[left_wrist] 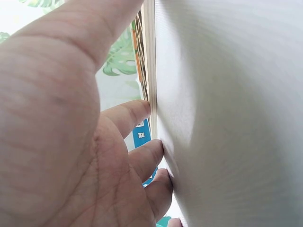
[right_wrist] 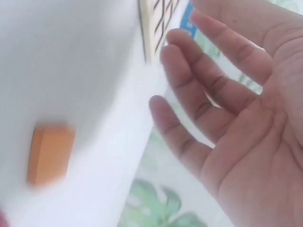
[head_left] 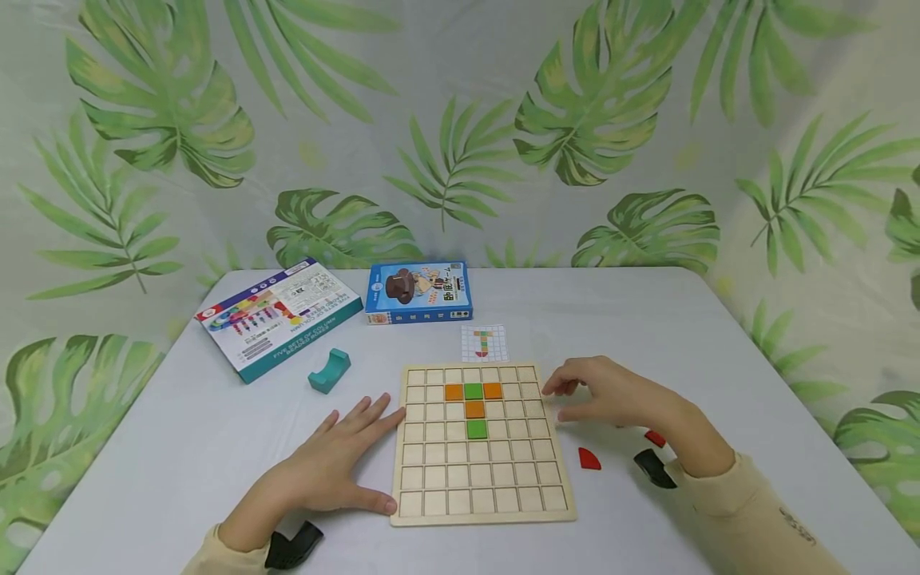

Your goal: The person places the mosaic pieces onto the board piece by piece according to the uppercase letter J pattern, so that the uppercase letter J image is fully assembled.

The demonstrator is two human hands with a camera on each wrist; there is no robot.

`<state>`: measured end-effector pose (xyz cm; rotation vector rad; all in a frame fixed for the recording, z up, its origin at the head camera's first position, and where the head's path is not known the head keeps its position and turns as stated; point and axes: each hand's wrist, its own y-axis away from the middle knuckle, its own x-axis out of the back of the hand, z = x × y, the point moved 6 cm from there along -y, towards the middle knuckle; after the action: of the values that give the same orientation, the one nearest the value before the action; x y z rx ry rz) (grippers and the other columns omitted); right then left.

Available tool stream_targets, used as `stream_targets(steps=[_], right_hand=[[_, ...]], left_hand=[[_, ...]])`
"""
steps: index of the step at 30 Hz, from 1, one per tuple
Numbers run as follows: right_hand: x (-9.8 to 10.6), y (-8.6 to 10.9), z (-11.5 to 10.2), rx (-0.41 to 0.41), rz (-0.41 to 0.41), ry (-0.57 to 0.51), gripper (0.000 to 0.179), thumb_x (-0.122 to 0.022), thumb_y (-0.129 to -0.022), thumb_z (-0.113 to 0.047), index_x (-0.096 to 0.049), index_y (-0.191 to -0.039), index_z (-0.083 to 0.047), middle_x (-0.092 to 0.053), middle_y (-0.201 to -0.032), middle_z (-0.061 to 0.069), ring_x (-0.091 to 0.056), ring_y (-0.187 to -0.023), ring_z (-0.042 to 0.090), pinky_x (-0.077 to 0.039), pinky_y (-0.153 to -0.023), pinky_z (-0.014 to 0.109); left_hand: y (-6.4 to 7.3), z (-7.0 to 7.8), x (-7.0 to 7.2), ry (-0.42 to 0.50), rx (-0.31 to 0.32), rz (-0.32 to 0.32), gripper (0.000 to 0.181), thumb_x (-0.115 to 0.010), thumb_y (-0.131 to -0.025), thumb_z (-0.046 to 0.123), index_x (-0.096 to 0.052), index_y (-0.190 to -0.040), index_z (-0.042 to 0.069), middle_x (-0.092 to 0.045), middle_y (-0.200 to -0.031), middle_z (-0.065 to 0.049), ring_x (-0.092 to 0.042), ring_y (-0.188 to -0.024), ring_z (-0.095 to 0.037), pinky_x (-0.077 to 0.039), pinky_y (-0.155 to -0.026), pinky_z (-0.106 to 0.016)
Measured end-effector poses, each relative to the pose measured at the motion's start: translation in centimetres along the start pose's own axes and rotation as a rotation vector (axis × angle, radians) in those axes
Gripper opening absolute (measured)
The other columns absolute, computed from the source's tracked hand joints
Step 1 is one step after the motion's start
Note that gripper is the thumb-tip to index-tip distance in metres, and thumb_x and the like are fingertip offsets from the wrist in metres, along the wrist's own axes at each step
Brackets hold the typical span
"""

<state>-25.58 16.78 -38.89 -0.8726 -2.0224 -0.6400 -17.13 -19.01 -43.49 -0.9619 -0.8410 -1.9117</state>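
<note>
A wooden grid board [head_left: 503, 477] lies flat on the table. Three orange tiles [head_left: 475, 410] and two green tiles [head_left: 477, 430] sit in its cells, forming a T shape. At the board's left edge my left hand [head_left: 331, 471] is spread, its thumb and forefinger touching the rim. My right hand [head_left: 611, 391] hovers by the right edge with loosely bent fingers; the right wrist view shows nothing held in them. Below that hand, an orange block [right_wrist: 51, 153] lies on the table, hidden in the head view. A red quarter-round piece [head_left: 589, 458] and another red piece [head_left: 655, 438] lie nearby.
Behind the board lies a pattern card [head_left: 484, 343] printed with a coloured figure. Farther back are a blue game box [head_left: 418, 292] and a white-and-teal box [head_left: 280, 318]. A teal curved block [head_left: 330, 371] is left of the board. A leaf-print cloth hangs behind the table.
</note>
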Motion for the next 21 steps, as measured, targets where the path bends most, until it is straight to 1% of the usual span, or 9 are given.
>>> stream_targets(steps=[3,6,11,14,16,18,21], right_hand=[[0.9,1.2,1.3,-0.052,0.017,0.012,0.036,-0.087,-0.092,-0.023,-0.076,-0.125,-0.014,-0.075,-0.120,-0.002,-0.068,-0.111,0.022,-0.059,-0.100,0.051],[1.6,2.3,2.5,-0.080,0.031,0.019,0.041,-0.087,-0.091,-0.024,-0.074,-0.128,-0.013,-0.075,-0.121,0.000,-0.068,-0.113,0.024,-0.058,-0.101,0.053],[2.2,3.9,4.4,-0.140,0.029,-0.004,0.044,-0.089,-0.088,-0.024,-0.074,-0.128,-0.013,-0.075,-0.122,0.000,-0.068,-0.115,0.026,-0.058,-0.100,0.051],[2.2,4.5,5.2,-0.154,0.017,-0.017,0.043,-0.090,-0.086,-0.024,-0.075,-0.125,-0.013,-0.075,-0.119,0.000,-0.068,-0.112,0.024,-0.058,-0.097,0.048],[2.2,4.9,5.7,-0.155,0.008,-0.016,0.041,-0.091,-0.085,-0.025,-0.075,-0.122,-0.014,-0.074,-0.115,-0.001,-0.067,-0.108,0.021,-0.058,-0.094,0.044],[2.2,5.2,6.2,-0.174,-0.005,-0.031,0.040,-0.092,-0.084,-0.024,-0.075,-0.119,-0.015,-0.073,-0.112,-0.002,-0.065,-0.105,0.018,-0.057,-0.091,0.037],[1.9,5.6,6.6,-0.193,-0.026,-0.060,0.040,-0.092,-0.083,-0.023,-0.075,-0.118,-0.015,-0.071,-0.112,-0.001,-0.062,-0.104,0.018,-0.056,-0.087,0.030]], left_hand=[[0.0,0.0,0.0,-0.001,-0.001,-0.004,0.120,-0.088,-0.072,0.073,-0.034,-0.170,0.028,-0.020,-0.181,-0.008,-0.014,-0.168,-0.044,-0.010,-0.128,-0.079],[-0.1,0.0,0.0,-0.004,-0.003,-0.001,0.121,-0.088,-0.072,0.073,-0.034,-0.170,0.028,-0.020,-0.181,-0.008,-0.014,-0.168,-0.044,-0.010,-0.128,-0.079],[-0.1,-0.1,0.0,0.000,0.001,0.000,0.121,-0.088,-0.071,0.073,-0.034,-0.170,0.028,-0.020,-0.181,-0.008,-0.014,-0.168,-0.045,-0.010,-0.128,-0.079],[-0.1,-0.1,-0.1,0.001,0.004,0.000,0.121,-0.088,-0.071,0.073,-0.035,-0.170,0.028,-0.020,-0.181,-0.008,-0.014,-0.168,-0.044,-0.010,-0.128,-0.079],[-0.1,-0.1,-0.1,0.001,0.002,0.003,0.121,-0.088,-0.071,0.073,-0.035,-0.170,0.028,-0.020,-0.181,-0.008,-0.014,-0.168,-0.044,-0.010,-0.128,-0.079],[-0.1,0.0,0.0,0.000,-0.002,0.006,0.121,-0.088,-0.071,0.073,-0.035,-0.170,0.028,-0.021,-0.181,-0.009,-0.014,-0.168,-0.045,-0.010,-0.128,-0.079],[-0.1,-0.1,-0.1,-0.002,-0.005,0.008,0.121,-0.088,-0.071,0.073,-0.034,-0.170,0.028,-0.021,-0.181,-0.009,-0.015,-0.168,-0.045,-0.010,-0.128,-0.079]])
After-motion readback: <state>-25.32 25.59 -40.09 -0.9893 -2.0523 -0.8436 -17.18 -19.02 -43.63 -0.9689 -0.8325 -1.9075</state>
